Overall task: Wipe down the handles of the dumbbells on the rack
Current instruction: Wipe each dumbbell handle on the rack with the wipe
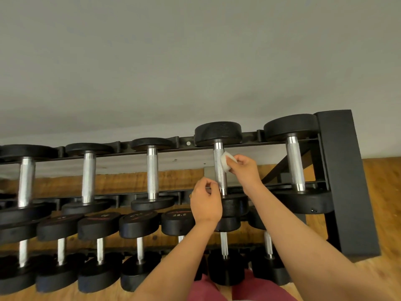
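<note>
A black two-tier rack [347, 170] holds several black dumbbells with knurled silver handles. My right hand [246, 169] pinches a white wipe [225, 162] and presses it against the right side of the handle [219, 168] of the second dumbbell from the right on the top tier. My left hand [206, 203] hovers just left of that handle's lower end, fingers loosely curled, holding nothing. To its right sits the last top-tier dumbbell's handle [295, 164]; further handles [152, 172] stand to the left.
The lower tier carries smaller dumbbells [138, 246], one marked 22.5 [178, 220]. A grey wall rises behind the rack and a wooden floor [382, 203] lies beneath. My red shorts [206, 290] show at the bottom edge.
</note>
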Available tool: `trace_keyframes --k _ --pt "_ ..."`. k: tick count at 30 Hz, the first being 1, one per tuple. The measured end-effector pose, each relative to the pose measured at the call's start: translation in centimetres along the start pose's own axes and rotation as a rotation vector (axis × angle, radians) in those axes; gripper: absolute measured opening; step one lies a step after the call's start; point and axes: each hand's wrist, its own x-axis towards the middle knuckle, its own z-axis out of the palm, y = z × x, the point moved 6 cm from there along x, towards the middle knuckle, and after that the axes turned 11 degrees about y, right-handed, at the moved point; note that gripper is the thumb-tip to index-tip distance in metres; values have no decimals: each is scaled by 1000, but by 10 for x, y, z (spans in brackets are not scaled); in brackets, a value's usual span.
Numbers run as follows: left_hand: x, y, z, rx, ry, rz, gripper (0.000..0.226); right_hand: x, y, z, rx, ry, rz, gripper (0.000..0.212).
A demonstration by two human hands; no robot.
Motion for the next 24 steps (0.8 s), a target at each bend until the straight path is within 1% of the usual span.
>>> trace_keyframes --k 3,6,10,14,18,20,22,24 --pt "1 2 1 9 -2 10 17 -3 3 2 -14 -63 7 13" --pt "0 1 0 12 -6 18 17 1 -4 0 -79 -117 -39 17" --pt "0 0 1 -4 -5 17 17 -4 -1 -1 -9 -66 -22 11" --pt "0 0 1 7 -9 17 17 -3 2 -6 -39 -83 -40 11" --pt "0 1 1 -2 -15 6 17 -3 -1 0 35 -65 -19 4" --pt "0 1 0 -2 -14 5 17 -6 2 -2 29 -56 -10 7" --pt "0 1 0 0 -14 7 17 -8 7 -8 -27 -29 -50 13" --pt "1 0 0 4 -10 2 17 -10 9 -9 -48 -47 -58 11"
